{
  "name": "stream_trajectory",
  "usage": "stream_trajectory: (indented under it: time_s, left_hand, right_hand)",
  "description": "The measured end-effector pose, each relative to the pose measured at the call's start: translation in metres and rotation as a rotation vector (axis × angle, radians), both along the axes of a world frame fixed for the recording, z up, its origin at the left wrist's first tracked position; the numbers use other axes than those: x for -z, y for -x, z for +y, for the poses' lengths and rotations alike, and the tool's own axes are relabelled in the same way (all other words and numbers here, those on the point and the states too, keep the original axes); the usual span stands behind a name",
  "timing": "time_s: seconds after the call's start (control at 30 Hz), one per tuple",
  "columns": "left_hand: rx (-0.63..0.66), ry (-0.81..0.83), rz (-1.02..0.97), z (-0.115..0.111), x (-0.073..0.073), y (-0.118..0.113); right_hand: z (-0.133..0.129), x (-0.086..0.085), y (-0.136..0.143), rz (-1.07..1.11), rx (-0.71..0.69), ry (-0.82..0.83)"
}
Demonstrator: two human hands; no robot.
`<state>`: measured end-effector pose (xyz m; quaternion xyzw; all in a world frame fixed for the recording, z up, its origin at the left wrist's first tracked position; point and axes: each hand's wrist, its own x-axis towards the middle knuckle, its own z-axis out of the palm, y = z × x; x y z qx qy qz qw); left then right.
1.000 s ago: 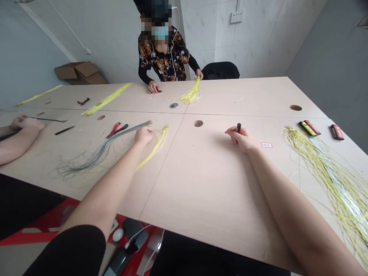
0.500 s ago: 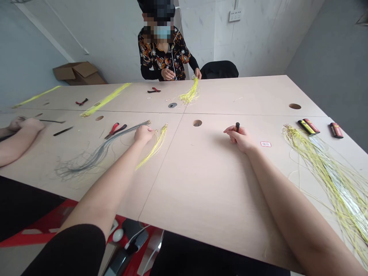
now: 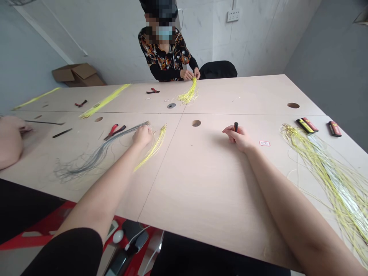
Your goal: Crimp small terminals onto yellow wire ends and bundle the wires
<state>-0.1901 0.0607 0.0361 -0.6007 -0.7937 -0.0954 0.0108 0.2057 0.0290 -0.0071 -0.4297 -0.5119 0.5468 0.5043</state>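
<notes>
My left hand (image 3: 142, 135) rests on the table at the tip end of a bundle of grey wires (image 3: 99, 155), its fingers pressed together; what they hold, if anything, is too small to name. Just right of it lies a short bundle of yellow wires (image 3: 153, 148). My right hand (image 3: 237, 137) is closed around a small black-tipped tool (image 3: 236, 125) over the table's middle right. Red-and-black pliers (image 3: 114, 131) lie behind the grey wires.
Long yellow wires (image 3: 322, 165) and battery-like packs (image 3: 307, 125) lie at the right. A person (image 3: 166, 57) across the table handles yellow wires (image 3: 188, 92). Another person's arm (image 3: 10, 140) is at far left. The table has a round hole (image 3: 196, 123).
The person opposite has brought both hands together at the yellow wires. The arm at far left has pulled back leftward. My left hand has shifted slightly; my right hand keeps its grip.
</notes>
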Motion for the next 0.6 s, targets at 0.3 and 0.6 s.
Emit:
stream_trajectory:
  time_s: [0.3, 0.6]
  left_hand:
    - [0.109, -0.287, -0.11, 0.0, -0.003, 0.0]
    - [0.661, -0.441, -0.27, -0.033, -0.025, -0.091]
  right_hand:
    - [0.0, -0.001, 0.001, -0.002, 0.005, 0.011]
    - [0.0, 0.0, -0.001, 0.005, 0.011, 0.009]
